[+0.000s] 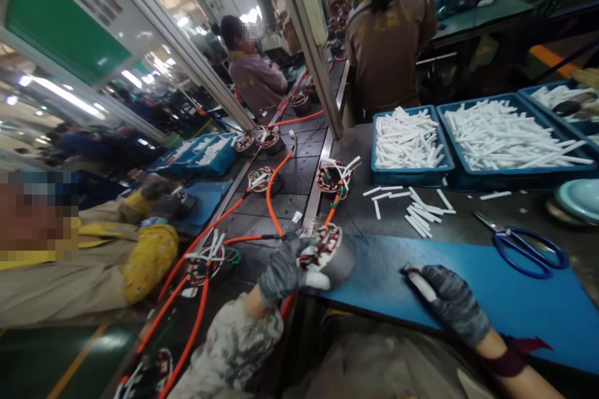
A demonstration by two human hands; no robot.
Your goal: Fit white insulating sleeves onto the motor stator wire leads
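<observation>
Wound ring (344,255) looks unfinished tbh: left fingers (317,279) grip it, can't tell on right fingers (422,285), loose white tubes (417,226) unused beyond.

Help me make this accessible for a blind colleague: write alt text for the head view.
A gloved left hand grips a tilted wound motor stator; the gloved right hand is over a blue mat. Beyond are blue-handled scissors and blue bins of white tubes. Orange cables, other stators and co-workers appear to the left and ahead.
</observation>
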